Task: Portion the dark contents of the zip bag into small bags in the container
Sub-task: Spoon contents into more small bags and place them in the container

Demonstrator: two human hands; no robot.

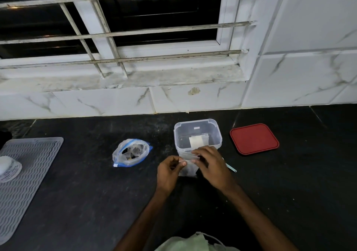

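Observation:
A clear zip bag point(131, 152) with a blue seal lies open on the black counter, dark pieces showing inside. To its right stands a clear plastic container point(198, 132) with a small white-labelled bag at its bottom. Just in front of the container a small clear bag point(188, 168) with dark contents is held up. My left hand point(170, 170) pinches its top left corner. My right hand point(209, 163) pinches the top edge on the right side, fingers along the seal.
The container's red lid point(254, 139) lies flat to its right. A thin light-green tool point(231, 167) pokes out past my right hand. A grey ribbed mat point(25, 177) with a white round object point(8, 168) lies at the far left. A tiled wall and barred window stand behind.

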